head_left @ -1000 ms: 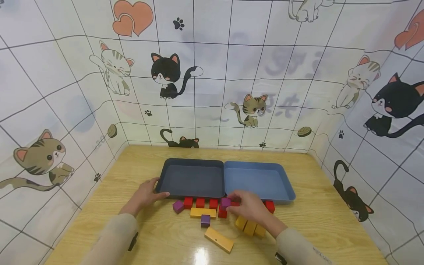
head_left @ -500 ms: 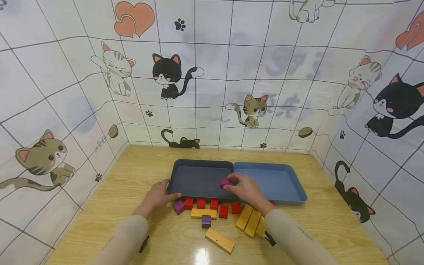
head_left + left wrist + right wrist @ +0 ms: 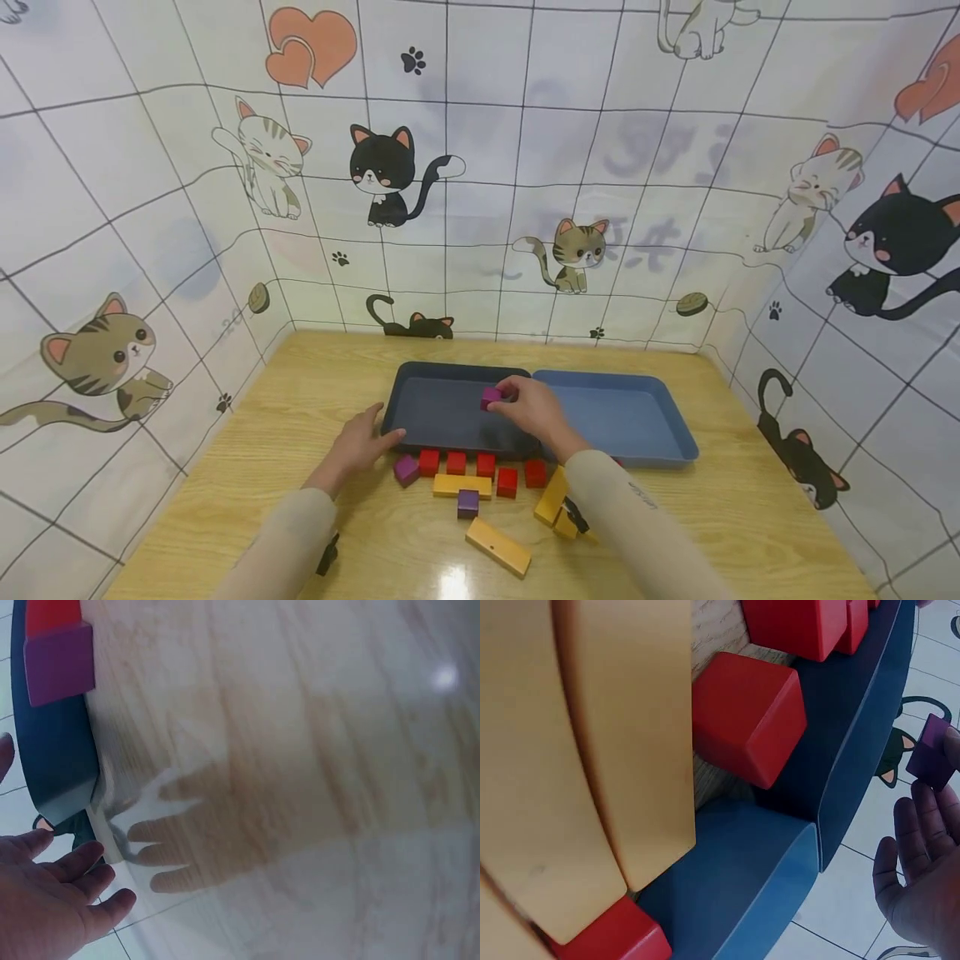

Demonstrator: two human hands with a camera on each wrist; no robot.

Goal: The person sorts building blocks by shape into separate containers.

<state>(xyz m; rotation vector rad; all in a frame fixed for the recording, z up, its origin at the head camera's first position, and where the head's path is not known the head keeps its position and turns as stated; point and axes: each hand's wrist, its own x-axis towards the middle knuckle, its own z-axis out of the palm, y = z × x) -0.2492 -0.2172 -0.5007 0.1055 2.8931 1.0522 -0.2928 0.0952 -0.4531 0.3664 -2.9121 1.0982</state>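
Note:
My right hand (image 3: 536,412) pinches a purple cube (image 3: 491,399) between thumb and fingertips, above the right part of the dark tray (image 3: 431,408). The right wrist view shows the same purple cube (image 3: 932,754) raised off the table. My left hand (image 3: 356,443) is at the dark tray's left edge, its fingers spread and holding nothing; whether it touches the rim is unclear. In the left wrist view, the left hand's fingers (image 3: 90,881) look relaxed. Another purple cube (image 3: 407,470) lies by the tray's front left corner.
A blue tray (image 3: 615,417) adjoins the dark one on the right. Several red cubes (image 3: 456,462) line the front of the trays. Nearer are yellow blocks (image 3: 498,547) and a dark purple cube (image 3: 468,503); my right forearm partly covers some blocks. A cat-patterned sheet encloses the table.
My right hand has carried the purple cube from the trays' front edge back and left over the dark tray. Both trays and my left hand have shifted right.

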